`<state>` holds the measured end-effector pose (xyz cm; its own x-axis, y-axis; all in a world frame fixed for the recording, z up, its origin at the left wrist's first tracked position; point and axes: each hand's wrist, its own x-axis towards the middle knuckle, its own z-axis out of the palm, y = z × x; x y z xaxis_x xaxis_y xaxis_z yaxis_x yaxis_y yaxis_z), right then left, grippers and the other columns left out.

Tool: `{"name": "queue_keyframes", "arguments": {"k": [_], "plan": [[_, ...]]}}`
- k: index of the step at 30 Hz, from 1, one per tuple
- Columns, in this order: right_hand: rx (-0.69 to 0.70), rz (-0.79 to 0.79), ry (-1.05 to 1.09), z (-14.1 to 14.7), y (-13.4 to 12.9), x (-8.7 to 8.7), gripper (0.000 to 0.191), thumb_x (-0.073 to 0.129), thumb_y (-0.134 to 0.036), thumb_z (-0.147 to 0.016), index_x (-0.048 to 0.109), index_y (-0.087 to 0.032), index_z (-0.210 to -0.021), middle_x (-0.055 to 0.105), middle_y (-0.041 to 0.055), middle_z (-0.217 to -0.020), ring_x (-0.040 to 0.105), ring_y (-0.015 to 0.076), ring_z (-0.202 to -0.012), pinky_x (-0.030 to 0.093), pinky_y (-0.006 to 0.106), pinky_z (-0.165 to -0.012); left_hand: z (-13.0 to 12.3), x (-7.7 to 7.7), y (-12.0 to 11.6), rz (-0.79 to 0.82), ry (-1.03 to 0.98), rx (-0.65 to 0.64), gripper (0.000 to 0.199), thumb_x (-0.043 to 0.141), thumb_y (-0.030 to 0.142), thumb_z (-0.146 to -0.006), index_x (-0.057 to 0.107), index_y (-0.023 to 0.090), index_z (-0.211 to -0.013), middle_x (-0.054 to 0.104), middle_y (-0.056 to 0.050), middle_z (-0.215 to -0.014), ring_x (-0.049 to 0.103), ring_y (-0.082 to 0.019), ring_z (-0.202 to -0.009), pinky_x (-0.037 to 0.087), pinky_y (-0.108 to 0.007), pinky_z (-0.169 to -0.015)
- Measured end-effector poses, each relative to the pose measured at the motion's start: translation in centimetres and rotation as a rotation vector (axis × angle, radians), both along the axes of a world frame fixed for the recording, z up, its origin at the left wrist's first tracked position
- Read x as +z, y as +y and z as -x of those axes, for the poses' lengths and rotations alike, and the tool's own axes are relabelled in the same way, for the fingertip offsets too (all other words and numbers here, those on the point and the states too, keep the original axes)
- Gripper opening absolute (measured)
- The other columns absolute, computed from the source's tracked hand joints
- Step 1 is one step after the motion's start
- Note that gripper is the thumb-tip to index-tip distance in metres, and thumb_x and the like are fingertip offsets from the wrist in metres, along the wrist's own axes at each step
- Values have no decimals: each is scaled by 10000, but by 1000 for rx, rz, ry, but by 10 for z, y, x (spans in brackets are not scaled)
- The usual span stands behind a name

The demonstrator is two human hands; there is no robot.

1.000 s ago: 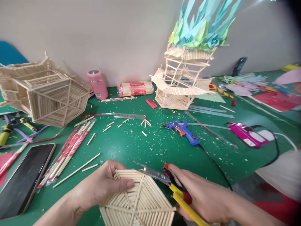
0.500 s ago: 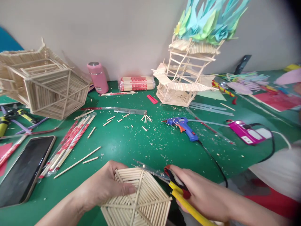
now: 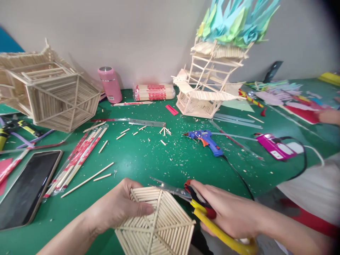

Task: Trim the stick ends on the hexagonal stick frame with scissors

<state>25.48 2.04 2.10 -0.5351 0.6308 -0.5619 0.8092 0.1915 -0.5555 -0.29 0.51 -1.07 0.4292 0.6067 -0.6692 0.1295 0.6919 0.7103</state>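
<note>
A hexagonal panel of thin wooden sticks (image 3: 170, 226) is at the bottom centre, its ribs meeting in the middle. My left hand (image 3: 126, 205) grips its upper left edge, thumb on top and the other fingers hidden behind. In my right hand (image 3: 225, 209) are scissors (image 3: 217, 228) with yellow, red and black handles. Their blades point left along the panel's top edge, around the stick end at its top corner; how far apart they are is blurred.
A blue glue gun (image 3: 205, 140) with a cord lies right of centre. Stick models (image 3: 63, 102) stand at the left and back, near a pink bottle (image 3: 110, 85). A phone (image 3: 30, 187) and wrapped sticks lie left; a power strip (image 3: 277, 146) and another person's hand (image 3: 329, 116) are right.
The view has shifted slightly. The scissors' yellow handle loop shows more at the lower right. Another person's hand has come into view at the right edge. My left hand keeps its hold on the panel.
</note>
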Motion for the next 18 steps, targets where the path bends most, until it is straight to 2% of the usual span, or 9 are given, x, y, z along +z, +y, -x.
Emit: {"name": "queue_keyframes", "arguments": {"k": [3,7,13,16,18], "plan": [[10,-48,23,-3,-1,-4,435,485,-90,-622,493,-179,-1048,653,90,-835,603,235,-751,427,318,-623,0,1,0,-5,-18,-5,276,783,361,-543,661,124,-615,623,23,-560,501,-99,-507,393,-226,-527],[-23,-75,33,0,-4,-2,307,486,-95,-636,522,-192,-925,669,87,-804,599,221,-690,401,300,-576,0,-1,0,-7,-48,-17,250,778,350,-559,671,134,-624,635,26,-576,509,-101,-521,395,-223,-535],[-25,-68,72,5,-6,1,193,488,-130,-661,521,-203,-836,664,59,-724,571,188,-594,380,282,-514,-1,-3,-2,-16,-66,-12,245,774,348,-572,662,132,-605,612,37,-556,476,-83,-502,362,-199,-503],[-28,-81,76,2,-8,-2,190,482,-137,-672,520,-198,-848,666,74,-752,585,205,-630,405,298,-547,-1,-2,-3,-14,-54,-20,242,769,346,-577,664,130,-610,616,36,-560,480,-85,-504,364,-201,-509],[-33,-95,70,0,-9,-4,264,482,-121,-662,516,-190,-915,665,87,-809,601,226,-703,427,317,-605,-1,-1,-2,-1,-18,-15,259,775,362,-560,660,136,-610,618,36,-556,487,-91,-498,371,-207,-509]]}}
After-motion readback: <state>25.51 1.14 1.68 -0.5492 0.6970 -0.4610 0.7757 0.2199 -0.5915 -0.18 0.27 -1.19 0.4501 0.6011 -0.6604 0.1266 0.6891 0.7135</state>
